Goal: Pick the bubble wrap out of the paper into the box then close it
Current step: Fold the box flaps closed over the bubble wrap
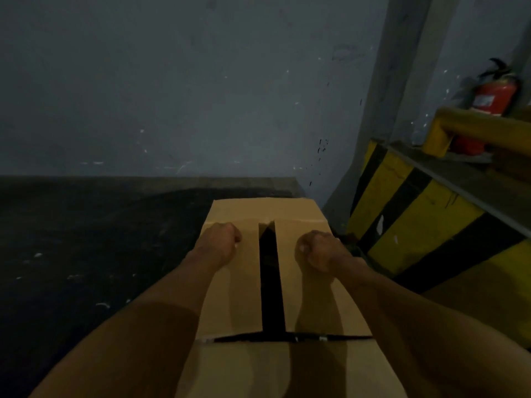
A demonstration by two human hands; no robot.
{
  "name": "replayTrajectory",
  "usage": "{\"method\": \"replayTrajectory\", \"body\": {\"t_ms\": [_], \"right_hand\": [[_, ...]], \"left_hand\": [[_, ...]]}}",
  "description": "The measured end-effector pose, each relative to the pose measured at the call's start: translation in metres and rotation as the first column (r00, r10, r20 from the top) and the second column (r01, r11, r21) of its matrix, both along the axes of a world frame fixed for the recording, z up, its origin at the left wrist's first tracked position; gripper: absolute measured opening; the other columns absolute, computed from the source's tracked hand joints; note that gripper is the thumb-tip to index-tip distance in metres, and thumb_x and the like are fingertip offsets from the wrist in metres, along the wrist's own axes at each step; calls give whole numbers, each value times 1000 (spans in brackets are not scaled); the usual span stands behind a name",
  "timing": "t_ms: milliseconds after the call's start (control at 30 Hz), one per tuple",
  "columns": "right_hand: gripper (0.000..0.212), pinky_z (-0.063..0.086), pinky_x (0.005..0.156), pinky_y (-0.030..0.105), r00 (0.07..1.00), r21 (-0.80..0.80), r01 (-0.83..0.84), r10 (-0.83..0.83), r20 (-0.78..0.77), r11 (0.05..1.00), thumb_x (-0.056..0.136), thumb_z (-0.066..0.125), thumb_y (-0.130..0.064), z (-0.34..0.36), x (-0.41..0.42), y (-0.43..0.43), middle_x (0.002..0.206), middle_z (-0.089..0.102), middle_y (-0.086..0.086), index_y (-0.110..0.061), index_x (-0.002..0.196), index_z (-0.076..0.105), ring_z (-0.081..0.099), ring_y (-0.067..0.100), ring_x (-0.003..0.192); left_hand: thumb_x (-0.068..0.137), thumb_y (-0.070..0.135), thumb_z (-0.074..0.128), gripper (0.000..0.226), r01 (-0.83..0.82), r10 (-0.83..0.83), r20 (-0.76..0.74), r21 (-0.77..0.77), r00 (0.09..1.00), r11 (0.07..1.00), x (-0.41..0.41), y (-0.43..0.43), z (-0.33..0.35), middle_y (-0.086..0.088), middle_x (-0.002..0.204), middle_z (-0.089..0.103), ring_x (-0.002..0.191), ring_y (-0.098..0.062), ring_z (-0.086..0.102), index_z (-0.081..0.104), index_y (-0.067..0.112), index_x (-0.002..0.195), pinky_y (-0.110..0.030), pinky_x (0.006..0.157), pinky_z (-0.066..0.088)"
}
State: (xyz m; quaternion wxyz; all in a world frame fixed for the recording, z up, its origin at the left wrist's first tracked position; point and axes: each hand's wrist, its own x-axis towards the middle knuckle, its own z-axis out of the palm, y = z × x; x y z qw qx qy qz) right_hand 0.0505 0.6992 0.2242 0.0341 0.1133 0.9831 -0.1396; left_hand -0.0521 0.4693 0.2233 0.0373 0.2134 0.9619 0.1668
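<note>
Two fists, left hand [221, 239], right hand [319, 251], on box flaps [247, 288]; extinguisher label [484, 101] blurred.

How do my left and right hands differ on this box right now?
The left hand rests on the left flap of the box; the right hand rests on the right flap. The left hand sits slightly farther from you than the right hand. Shared: both are curled into fists, hold nothing visible, and flank the dark gap between the flaps.
</note>
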Motion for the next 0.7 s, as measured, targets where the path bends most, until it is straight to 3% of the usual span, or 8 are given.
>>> {"method": "replayTrajectory", "body": {"t_ms": [167,233,367,433,500,600,700], "right_hand": [[37,28,109,58,995,44,95,-96,22,995,99,48,-32,8,-44,25,138,38,16,-14,131,48,34,43,130],[54,25,111,58,976,-7,212,-211,59,977,94,57,-32,8,-60,32,147,29,17,-17,141,35,28,43,136],[115,29,111,56,938,-152,325,-298,174,933,74,81,-30,-1,-89,44,155,21,17,-13,152,-1,24,42,140],[128,33,110,52,917,-209,388,-353,185,898,67,87,-24,-1,-96,48,155,21,18,-7,151,-7,26,41,139],[130,32,111,51,891,-262,451,-415,183,853,65,89,-17,-1,-99,49,156,15,19,-4,150,-9,22,41,141],[135,24,114,50,851,-301,525,-503,153,796,66,88,-16,-4,-98,47,160,2,13,-7,149,-18,10,40,144],[111,30,111,47,835,-314,536,-547,62,783,65,89,-18,-8,-93,42,150,23,12,-6,145,14,26,37,137]], "left_hand": [[87,15,66,31,-71,71,36,-11,997,997,-50,9,7,-6,125,61,112,-23,57,64,23,117,-39,99,47],[80,19,75,49,-101,103,44,-51,994,994,-65,13,9,-11,132,54,120,-27,52,58,20,126,-42,103,44],[69,32,84,109,-250,285,131,-233,950,940,-79,23,13,-21,156,8,142,-43,11,13,17,150,-58,112,25],[66,38,85,124,-329,398,181,-320,899,888,-86,29,16,-22,156,10,142,-44,10,-2,10,151,-56,110,24],[67,39,84,131,-339,434,211,-373,876,864,-91,35,17,-22,155,15,141,-43,16,-10,1,148,-51,112,23],[64,36,87,138,-379,463,242,-323,853,867,-100,36,10,-26,156,8,141,-41,18,-16,-6,145,-47,111,26],[57,32,91,125,-461,487,253,-158,836,873,-101,25,0,-20,150,22,137,-37,28,11,-1,148,-44,106,34]]}}
